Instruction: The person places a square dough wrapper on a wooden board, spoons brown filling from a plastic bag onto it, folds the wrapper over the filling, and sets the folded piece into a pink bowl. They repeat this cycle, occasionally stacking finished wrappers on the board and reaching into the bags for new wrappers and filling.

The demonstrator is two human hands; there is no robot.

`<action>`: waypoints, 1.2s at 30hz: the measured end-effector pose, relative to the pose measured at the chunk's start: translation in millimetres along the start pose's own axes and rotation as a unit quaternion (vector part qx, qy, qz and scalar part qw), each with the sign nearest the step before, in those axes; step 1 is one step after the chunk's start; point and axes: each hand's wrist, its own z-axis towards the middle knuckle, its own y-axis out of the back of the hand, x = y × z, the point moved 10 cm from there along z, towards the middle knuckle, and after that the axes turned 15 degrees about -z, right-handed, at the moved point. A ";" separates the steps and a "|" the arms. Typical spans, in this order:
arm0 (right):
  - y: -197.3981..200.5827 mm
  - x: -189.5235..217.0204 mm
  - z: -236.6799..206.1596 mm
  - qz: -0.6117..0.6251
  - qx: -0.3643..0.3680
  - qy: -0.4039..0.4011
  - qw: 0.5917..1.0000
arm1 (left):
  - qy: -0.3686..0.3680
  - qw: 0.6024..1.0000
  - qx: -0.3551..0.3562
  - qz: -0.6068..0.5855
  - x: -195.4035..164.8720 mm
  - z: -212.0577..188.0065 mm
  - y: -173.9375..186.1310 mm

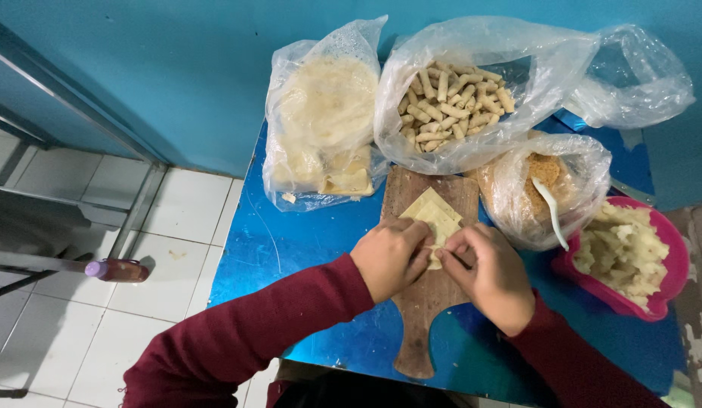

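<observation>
A: What do the hands hold?
B: The left hand and the right hand both pinch the near edge of a pale dough sheet, fingers curled tight.
A: Where is the sheet?
B: It lies on the wooden board, and the bag of rolled sticks is at 12 o'clock from it.

Pale yellow square wrapper lies flat on the wooden board, turned corner-up like a diamond, its near corner folded in and pinched under fingertips from both sides; the far edges lie loose, uncovered
</observation>
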 end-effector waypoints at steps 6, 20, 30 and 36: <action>18.7 35.5 -5.2 -0.070 -0.050 0.142 0.986 | -0.015 0.999 0.045 0.004 3.9 -0.6 -5.7; -6.6 3.1 12.2 -0.018 0.065 -0.009 0.998 | 0.120 0.991 0.057 -0.004 23.1 6.9 3.2; 19.4 45.7 2.8 -0.061 -0.051 0.135 0.988 | -0.026 0.999 0.044 0.016 -1.6 4.1 6.7; 15.9 43.5 3.0 -0.083 -0.052 0.124 0.987 | 0.005 0.998 0.066 0.006 10.0 1.9 2.7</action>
